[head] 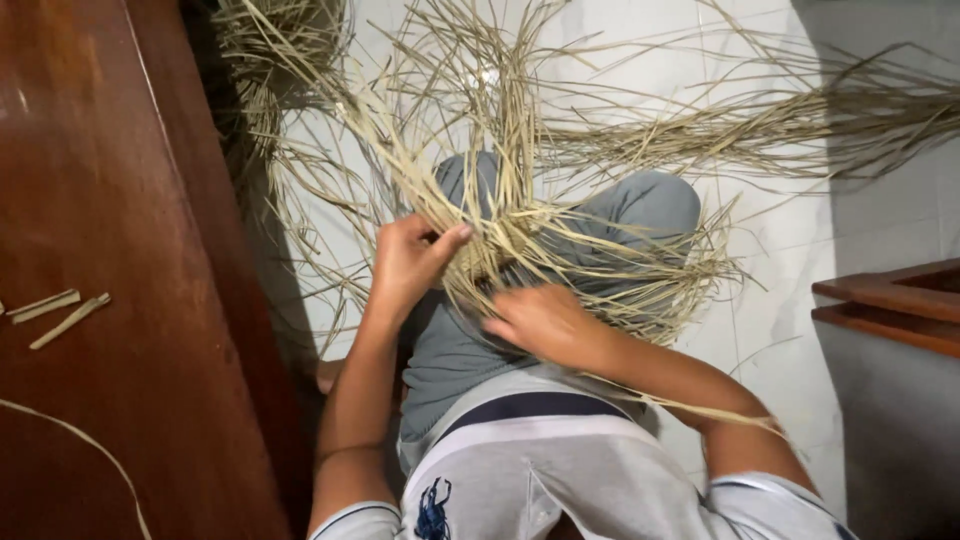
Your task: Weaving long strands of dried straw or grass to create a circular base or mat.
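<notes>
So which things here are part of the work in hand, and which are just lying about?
In hand:
- left hand, pinching pale dry straw strips
- right hand, resting on them
- tangled bundle of pale straw strips across the lap

Lying about:
- short cut straw pieces on the brown wooden surface
- loose straw sheaf on the white tiled floor
- wooden furniture edge

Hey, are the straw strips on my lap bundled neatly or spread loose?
Spread loose: the straw strips fan outward in every direction from the lap, around the left hand and right hand.
</notes>
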